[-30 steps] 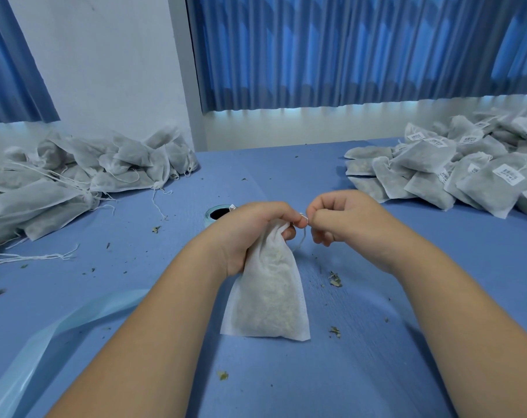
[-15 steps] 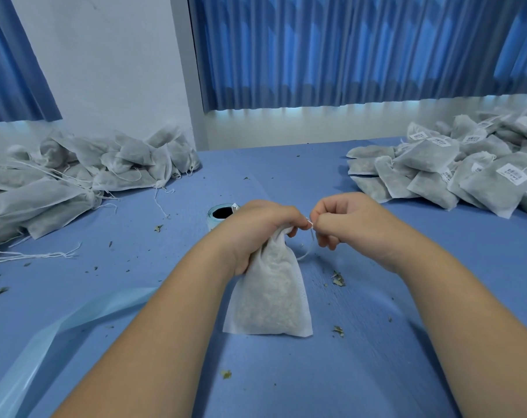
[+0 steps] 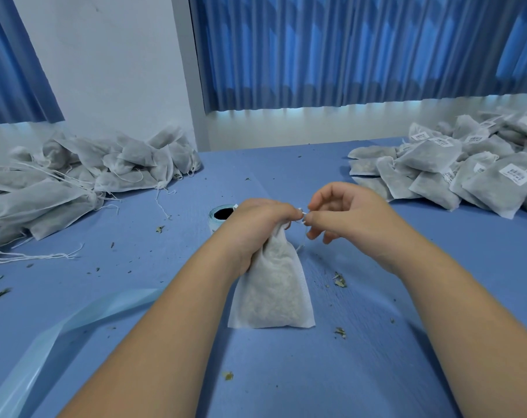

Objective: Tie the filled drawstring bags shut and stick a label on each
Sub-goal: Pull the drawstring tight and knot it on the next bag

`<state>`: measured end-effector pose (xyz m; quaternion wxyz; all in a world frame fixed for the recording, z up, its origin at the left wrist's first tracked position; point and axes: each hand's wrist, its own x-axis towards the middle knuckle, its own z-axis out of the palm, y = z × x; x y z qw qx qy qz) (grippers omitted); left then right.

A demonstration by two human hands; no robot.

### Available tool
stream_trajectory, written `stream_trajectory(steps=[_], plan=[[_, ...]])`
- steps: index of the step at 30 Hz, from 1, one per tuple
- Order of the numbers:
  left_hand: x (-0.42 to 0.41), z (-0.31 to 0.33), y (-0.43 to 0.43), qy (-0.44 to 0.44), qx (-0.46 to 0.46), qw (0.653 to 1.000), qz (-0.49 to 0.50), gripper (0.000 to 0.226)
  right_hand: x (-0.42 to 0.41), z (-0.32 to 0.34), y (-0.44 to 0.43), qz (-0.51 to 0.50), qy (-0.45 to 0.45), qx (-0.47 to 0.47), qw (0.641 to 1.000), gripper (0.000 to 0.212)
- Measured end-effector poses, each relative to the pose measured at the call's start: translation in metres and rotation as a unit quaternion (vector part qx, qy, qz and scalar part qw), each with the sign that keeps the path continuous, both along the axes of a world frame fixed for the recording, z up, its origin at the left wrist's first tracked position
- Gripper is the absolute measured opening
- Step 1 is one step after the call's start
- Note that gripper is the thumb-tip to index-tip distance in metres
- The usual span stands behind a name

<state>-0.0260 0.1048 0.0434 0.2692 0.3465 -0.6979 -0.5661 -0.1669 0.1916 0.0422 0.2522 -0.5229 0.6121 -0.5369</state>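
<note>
head-worn view, forward-down, close over table (image 3: 376, 372)

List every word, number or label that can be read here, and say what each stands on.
None can be read.
White labels on the bags of the right pile: dark print, too small and blurred to read.
Held bag, left pile and label roll: no print shows.

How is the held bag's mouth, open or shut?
Gathered shut: the left hand grips the bag by its bunched neck; the right hand pinches its drawstring. Knotted or not, cannot tell.
</note>
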Motion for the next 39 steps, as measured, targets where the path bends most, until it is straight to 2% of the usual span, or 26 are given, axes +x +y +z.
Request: stream_trajectory(steps=[3,8,12,19,23,32,39], plan=[[-0.002,-0.002,0.0,0.003,-0.007,1.0,0.0,0.018,0.0,-0.001,-0.001,-0.013,-0.003,-0.011,1.0,0.011],[-0.006,-0.01,-0.005,-0.019,-0.045,0.999,-0.002,0.032,-0.002,-0.004,-0.003,-0.05,0.05,-0.016,0.997,0.016],[-0.009,-0.014,-0.003,-0.026,-0.085,0.996,0.001,0.018,-0.002,-0.009,-0.006,-0.076,0.13,0.014,0.988,0.025],[-0.014,-0.016,-0.001,-0.025,-0.146,0.988,0.049,0.012,-0.003,-0.01,-0.006,-0.074,0.184,0.042,0.979,0.026],[-0.016,-0.015,0.002,-0.014,-0.178,0.982,0.068,0.015,-0.002,-0.009,-0.006,-0.068,0.177,0.046,0.981,0.023],[-0.011,-0.011,0.003,-0.003,-0.126,0.991,0.035,0.017,-0.005,-0.008,-0.004,-0.077,0.131,0.047,0.987,0.016],[-0.004,-0.005,0.004,0.013,0.033,0.999,-0.03,0.034,-0.004,-0.008,-0.003,-0.06,0.131,0.026,0.989,0.016]])
